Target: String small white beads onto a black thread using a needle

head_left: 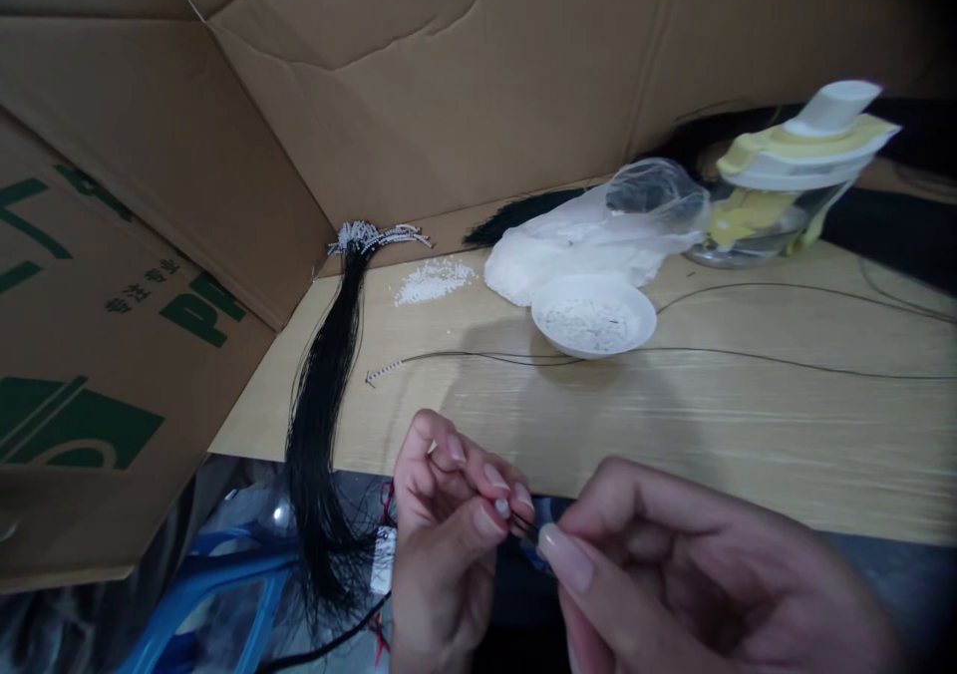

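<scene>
My left hand (449, 534) and my right hand (673, 574) meet low in the view, their fingertips pinching a thin black wire (524, 527); its tip is too small to make out. A long bundle of black wires (321, 435) lies on the wooden table (748, 425) and hangs over its front edge, just left of my left hand. Its top end is strung with white beads (366, 237). A single black wire (598, 353) with a beaded end stretches across the table above my hands.
A white bowl (553, 327) of small beads and a loose bead pile (434, 282) sit beside a white-filled plastic bag (575, 245). A yellow-and-white plastic container (793, 175) stands at the back right. Cardboard (411, 86) walls the back and left. Blue plastic (224, 584) lies below the table.
</scene>
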`<move>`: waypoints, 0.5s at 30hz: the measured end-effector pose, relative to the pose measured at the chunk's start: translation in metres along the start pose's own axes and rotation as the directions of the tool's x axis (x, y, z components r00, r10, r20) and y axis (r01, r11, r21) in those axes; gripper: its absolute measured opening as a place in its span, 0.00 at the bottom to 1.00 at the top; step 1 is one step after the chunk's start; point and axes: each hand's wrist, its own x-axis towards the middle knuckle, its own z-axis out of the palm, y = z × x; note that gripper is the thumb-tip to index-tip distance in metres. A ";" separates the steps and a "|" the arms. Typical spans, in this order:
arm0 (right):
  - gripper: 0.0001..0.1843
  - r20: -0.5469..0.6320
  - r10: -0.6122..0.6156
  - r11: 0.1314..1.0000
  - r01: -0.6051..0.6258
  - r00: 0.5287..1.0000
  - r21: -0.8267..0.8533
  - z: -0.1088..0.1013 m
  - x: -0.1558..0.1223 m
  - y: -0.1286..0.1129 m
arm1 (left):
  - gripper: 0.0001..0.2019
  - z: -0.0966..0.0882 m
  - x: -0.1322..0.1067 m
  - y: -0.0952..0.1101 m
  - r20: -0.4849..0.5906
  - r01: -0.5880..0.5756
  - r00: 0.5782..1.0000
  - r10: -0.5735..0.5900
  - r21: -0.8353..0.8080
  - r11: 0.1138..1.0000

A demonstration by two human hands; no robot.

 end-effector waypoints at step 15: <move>0.20 -0.011 -0.108 0.991 0.107 0.994 -0.075 -0.001 0.000 0.000 | 0.11 0.002 -0.001 0.000 -0.025 -0.006 1.000 0.007 0.034 0.999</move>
